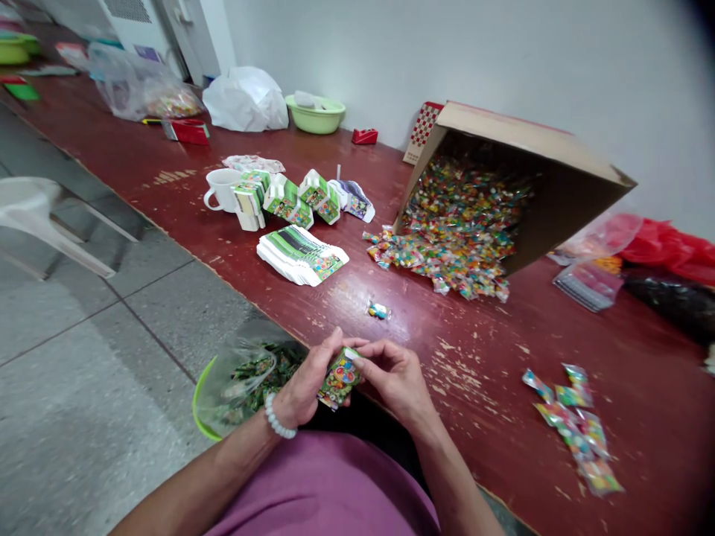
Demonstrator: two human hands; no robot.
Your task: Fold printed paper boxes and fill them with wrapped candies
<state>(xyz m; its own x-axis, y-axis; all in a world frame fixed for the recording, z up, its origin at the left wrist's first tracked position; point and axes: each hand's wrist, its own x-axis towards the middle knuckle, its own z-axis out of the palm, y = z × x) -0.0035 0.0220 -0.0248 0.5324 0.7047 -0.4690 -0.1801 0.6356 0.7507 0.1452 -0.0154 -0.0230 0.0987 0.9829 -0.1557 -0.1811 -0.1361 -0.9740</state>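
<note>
— How much room is there about the hands?

— They sit right over the near edge of the red table (503, 357). That edge runs slantwise under them, from far left down to near right. Beyond the grip, the nearest thing on the tabletop is a single loose sweet (378, 310). Past that, a stack of flat cartons (302, 255) lies further off to the left. Further off to the right, a tipped cardboard box (525, 186) spills a heap of sweets (452, 253). Well out to the right of the grip lies a scatter of packets (575, 428).

— And on the floor side?

— Just left of the grip, off the table edge, is a green basin (196, 406) lined with a clear bag. It sits close against the left hand (304, 387).

— How are the hands set?

— Both are closed on the small printed box (339, 378), held between them above the lap. The left hand cups it from the left side, thumb up along its top, with a bead bracelet (276, 418) at the wrist. The right hand (394, 380) comes in from the right, fingers curled, fingertips pinching the box's upper end. The forearms converge from below.
</note>
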